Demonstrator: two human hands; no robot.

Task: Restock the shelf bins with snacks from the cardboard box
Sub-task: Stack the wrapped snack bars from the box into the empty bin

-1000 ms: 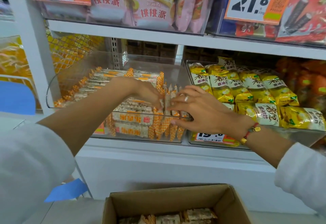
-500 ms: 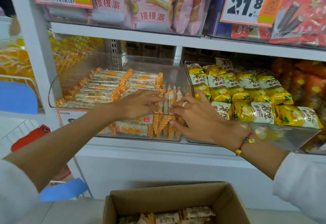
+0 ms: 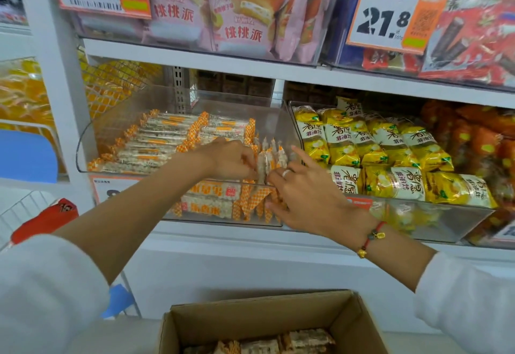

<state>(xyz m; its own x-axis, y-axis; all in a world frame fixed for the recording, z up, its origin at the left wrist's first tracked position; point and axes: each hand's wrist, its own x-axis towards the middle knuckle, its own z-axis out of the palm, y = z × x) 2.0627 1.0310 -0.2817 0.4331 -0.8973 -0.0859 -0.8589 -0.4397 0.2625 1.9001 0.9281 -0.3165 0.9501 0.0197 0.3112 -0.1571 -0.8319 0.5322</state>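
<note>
Both hands meet over the clear bin [image 3: 83, 155] at 12 o'clock: the left hand [image 3: 231, 158] curls round upright snack bars [image 3: 271, 158], while the right hand [image 3: 309, 194], fingers straight, presses their 3 o'clock side. The cardboard box [image 3: 362, 320] at 6 o'clock holds more bars.

Two hands [image 3: 228, 158], one cardboard box [image 3: 250, 314], two clear bins [image 3: 86, 142], two price tags [image 3: 390, 16].

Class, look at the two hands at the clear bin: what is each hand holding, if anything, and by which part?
Both hands work the upright orange-checked snack bars. The left hand grips their upper part. Whether the right hand grips them or only steadies them cannot be told.
</note>
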